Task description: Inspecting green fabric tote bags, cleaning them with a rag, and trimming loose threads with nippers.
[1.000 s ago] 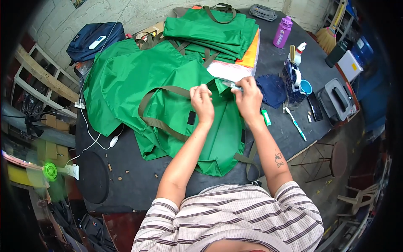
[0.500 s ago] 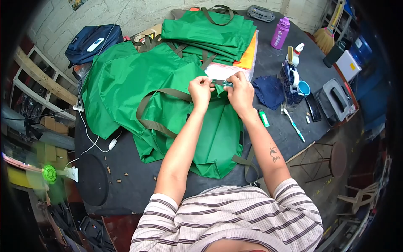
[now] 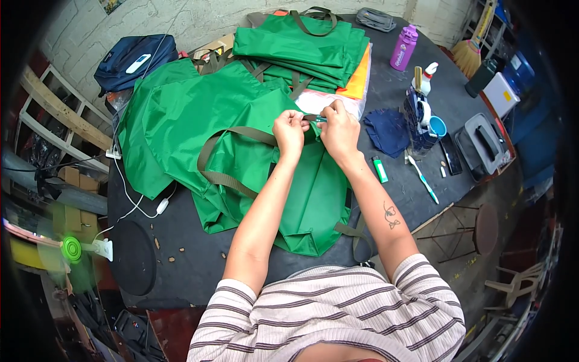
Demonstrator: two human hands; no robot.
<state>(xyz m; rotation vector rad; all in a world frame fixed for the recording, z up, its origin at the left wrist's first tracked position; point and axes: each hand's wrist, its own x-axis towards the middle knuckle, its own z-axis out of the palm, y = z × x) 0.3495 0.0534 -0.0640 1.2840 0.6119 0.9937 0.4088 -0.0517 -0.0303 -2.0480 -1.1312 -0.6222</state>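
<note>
A large green fabric bag (image 3: 304, 199) is spread over the dark table in front of me, with a brown webbing strap (image 3: 208, 161) looped across it. Above its upper right part my left hand (image 3: 289, 136) is closed in a pinch; what lies between its fingertips is too small to tell. My right hand (image 3: 341, 136) grips a slim teal and dark tool (image 3: 319, 119) that looks like thread snips. Its narrow end reaches over to the left fingertips. Under my hands, part of the bag's edge is hidden.
Folded green bags (image 3: 295, 51) are stacked at the back. To the right are a purple bottle (image 3: 403, 48), a navy cloth (image 3: 386, 130), a caddy (image 3: 422, 120), a green lighter (image 3: 379, 169) and a toothbrush (image 3: 423, 180). A small fan (image 3: 72, 248) spins at left.
My right hand has shifted slightly left, closer to my left hand, and the tool has turned a little with less of it showing. The bag lies nearly as before.
</note>
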